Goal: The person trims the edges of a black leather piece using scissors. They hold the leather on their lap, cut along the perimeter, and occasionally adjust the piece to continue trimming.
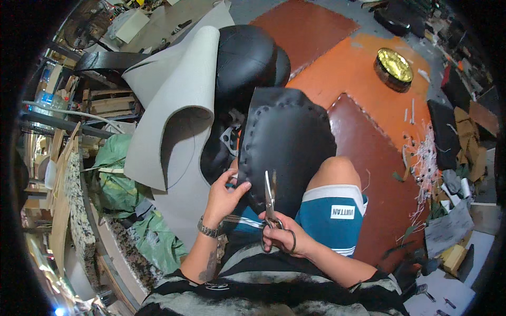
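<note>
Scissors (pixel 270 209) sit clamped in the right hand (pixel 287 231), and I see their long axis pointing forward over the black panel (pixel 295 137) just ahead, whose left edge the nearer left hand (pixel 222 199) pinches.

floor (pixel 342 76): orange, brown | upper left: fan (pixel 87 30) | lower left: light (pixel 59 311)

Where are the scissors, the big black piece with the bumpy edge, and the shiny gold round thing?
Scissors (pixel 270 203): head view, on the metal blades.
Black piece (pixel 289 141): head view, on its smooth middle.
Gold round thing (pixel 395 62): head view, on its shiny face.
</note>
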A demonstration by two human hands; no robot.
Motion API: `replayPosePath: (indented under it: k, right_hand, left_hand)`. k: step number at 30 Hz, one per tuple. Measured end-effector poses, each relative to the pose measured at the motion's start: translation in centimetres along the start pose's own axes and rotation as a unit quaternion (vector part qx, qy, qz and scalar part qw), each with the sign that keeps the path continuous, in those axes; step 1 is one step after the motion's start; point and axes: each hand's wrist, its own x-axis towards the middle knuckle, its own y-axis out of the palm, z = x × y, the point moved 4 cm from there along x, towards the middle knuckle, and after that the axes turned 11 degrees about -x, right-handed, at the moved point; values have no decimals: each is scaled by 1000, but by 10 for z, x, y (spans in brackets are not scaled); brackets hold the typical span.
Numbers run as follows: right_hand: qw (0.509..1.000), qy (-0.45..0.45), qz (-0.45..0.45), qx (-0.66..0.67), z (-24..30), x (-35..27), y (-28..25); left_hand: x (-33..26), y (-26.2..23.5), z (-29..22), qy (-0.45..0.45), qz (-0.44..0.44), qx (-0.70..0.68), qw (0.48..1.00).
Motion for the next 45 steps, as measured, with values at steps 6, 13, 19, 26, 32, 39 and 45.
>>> replayPosePath:
  k: [6, 13, 19, 26, 32, 39, 45]
  right_hand:
    - [996, 75, 29, 26, -1, -5, -5]
    - [998, 47, 36, -33, -6, -1, -1]
    - [998, 49, -19, -46, -12, 14, 1]
    - [998, 45, -47, 14, -16, 20, 8]
    - [997, -7, -77, 28, -21, 30, 14]
    - [995, -11, -93, 16, -19, 37, 16]
    - [993, -31, -95, 57, -11, 48, 22]
  left_hand:
    - [-17, -12, -18, -53, 16, -4, 998]
    - [-18, 2, -43, -30, 3, 44, 999]
    - [-26, 9, -40, -65, 23, -9, 998]
    - [-14, 6, -38, 83, -55, 30, 995]
    - [-31, 26, -45, 170, -111, 53, 978]
    - [-32, 26, -44, 185, -125, 18, 975]
    - [-38, 19, -47, 126, -113, -17, 985]
